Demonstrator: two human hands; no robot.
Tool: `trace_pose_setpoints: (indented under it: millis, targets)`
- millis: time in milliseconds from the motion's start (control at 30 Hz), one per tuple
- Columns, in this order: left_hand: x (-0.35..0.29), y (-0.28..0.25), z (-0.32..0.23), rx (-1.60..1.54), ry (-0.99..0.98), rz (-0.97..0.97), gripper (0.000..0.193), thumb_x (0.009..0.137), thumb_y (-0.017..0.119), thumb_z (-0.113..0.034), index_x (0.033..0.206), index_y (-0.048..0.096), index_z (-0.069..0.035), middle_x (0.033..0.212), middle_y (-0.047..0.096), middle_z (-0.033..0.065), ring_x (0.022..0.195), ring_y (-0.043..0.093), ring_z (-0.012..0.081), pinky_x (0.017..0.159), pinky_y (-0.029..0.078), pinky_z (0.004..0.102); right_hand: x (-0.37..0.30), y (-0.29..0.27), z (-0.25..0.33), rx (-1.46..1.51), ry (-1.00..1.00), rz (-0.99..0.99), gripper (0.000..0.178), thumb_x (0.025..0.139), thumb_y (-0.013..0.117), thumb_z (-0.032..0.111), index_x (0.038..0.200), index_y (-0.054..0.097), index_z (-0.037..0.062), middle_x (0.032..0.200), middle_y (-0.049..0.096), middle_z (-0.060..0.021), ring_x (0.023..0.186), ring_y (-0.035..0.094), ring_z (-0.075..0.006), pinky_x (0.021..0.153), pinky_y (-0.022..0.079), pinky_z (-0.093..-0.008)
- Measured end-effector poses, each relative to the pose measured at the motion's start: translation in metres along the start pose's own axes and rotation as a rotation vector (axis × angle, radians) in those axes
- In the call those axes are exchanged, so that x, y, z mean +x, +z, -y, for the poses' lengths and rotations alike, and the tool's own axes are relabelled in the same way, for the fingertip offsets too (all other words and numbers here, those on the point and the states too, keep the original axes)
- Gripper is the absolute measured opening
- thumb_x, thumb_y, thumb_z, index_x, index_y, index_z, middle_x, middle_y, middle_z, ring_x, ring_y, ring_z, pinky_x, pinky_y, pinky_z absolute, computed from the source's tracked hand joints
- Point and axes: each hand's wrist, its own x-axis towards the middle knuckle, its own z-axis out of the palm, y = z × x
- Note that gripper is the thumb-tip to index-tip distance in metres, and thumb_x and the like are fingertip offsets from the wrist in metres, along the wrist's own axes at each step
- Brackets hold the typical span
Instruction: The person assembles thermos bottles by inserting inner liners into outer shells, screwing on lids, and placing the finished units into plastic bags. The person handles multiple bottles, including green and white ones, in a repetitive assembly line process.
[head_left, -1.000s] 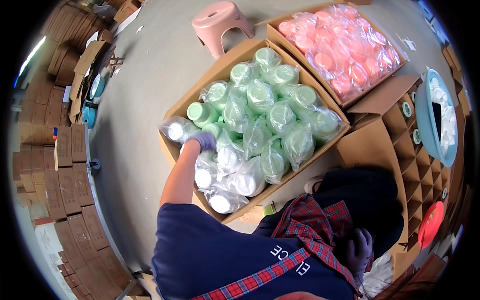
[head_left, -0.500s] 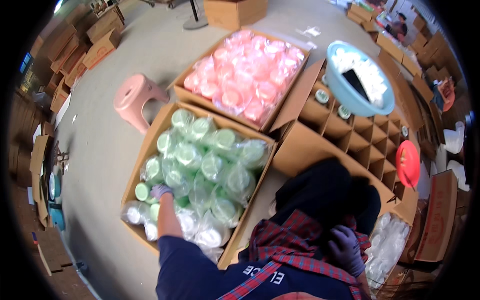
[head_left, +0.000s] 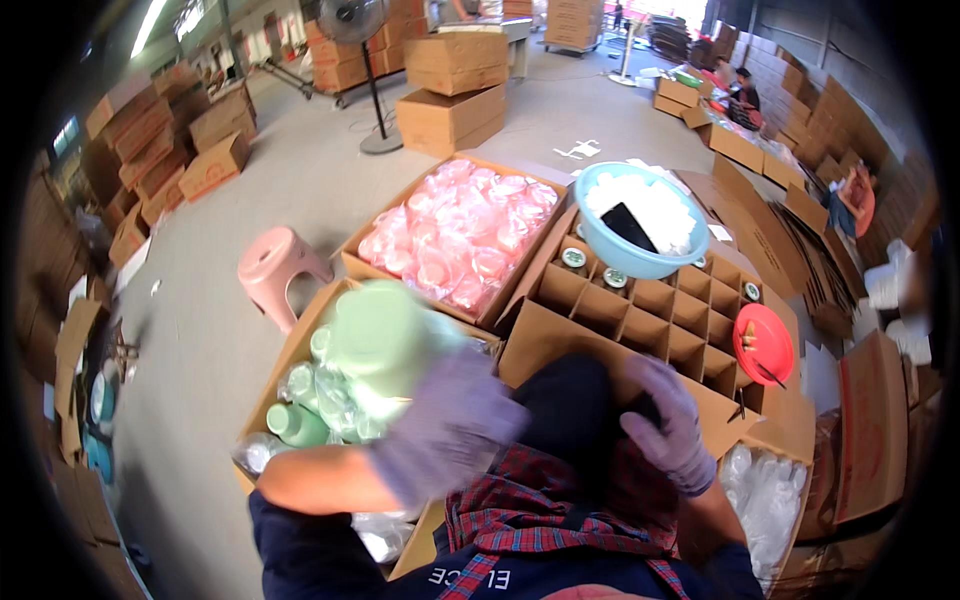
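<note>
My left hand (head_left: 445, 425), in a grey-purple glove, is raised over the box of green bottles and closed on a light green bottle (head_left: 378, 335). Motion blurs both, so the bottle's exact shape is unclear. Under it is an open cardboard box (head_left: 262, 400) of light green bottles, many in clear plastic bags. One bare green bottle (head_left: 297, 425) lies on its side there, neck to the left. Gloved too, my right hand (head_left: 668, 430) hovers above my lap beside the divided carton (head_left: 590, 365), its fingers apart and holding nothing.
A box of bagged pink containers (head_left: 455, 235) stands beyond the green ones. On the divided carton rest a blue basin (head_left: 640, 262) with white pieces and a dark phone-like slab, and a red dish (head_left: 762, 345). A pink stool (head_left: 275, 262) stands left. Clear bags (head_left: 765, 500) lie at right.
My left hand has come up and right out of the green box with a bottle in it. The right hand has risen from my lap toward the carton. The view has tipped upward.
</note>
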Motion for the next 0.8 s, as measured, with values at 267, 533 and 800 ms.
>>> trace_pose_setpoints:
  millis: [267, 533, 800]
  targets:
    - [0.097, 0.125, -0.156, -0.102, 0.807, 0.328, 0.019, 0.08, 0.062, -0.024, 0.089, 0.069, -0.01, 0.099, 0.067, 0.0103, 0.106, 0.061, 0.0289, 0.093, 0.049, 0.0439, -0.042, -0.063, 0.005, -0.211, 0.338, 0.196, 0.082, 0.084, 0.075, 0.051, 0.146, 0.047, 0.0049, 0.138, 0.051, -0.0249, 0.125, 0.054, -0.043, 0.102, 0.047, -0.0452]
    - [0.107, 0.167, -0.139, -0.651, 0.352, -0.04, 0.035, 0.076, 0.07, -0.012, 0.107, 0.073, -0.028, 0.14, 0.052, 0.02, 0.136, 0.044, 0.0377, 0.114, 0.03, 0.0608, -0.108, -0.088, -0.098, 0.208, 0.515, 0.052, 0.061, 0.086, 0.077, 0.035, 0.133, 0.053, 0.0049, 0.128, 0.06, -0.0167, 0.118, 0.06, -0.0295, 0.099, 0.048, -0.0379]
    - [0.093, 0.181, -0.097, -1.309, -0.109, 0.254, 0.062, 0.076, 0.083, -0.006, 0.127, 0.048, -0.007, 0.157, 0.029, 0.032, 0.146, 0.032, 0.0453, 0.119, 0.026, 0.0469, -0.11, -0.084, -0.152, 0.795, 0.195, 0.034, 0.077, 0.067, 0.084, 0.018, 0.136, 0.053, 0.0071, 0.14, 0.052, -0.0157, 0.13, 0.05, -0.0264, 0.112, 0.038, -0.0395]
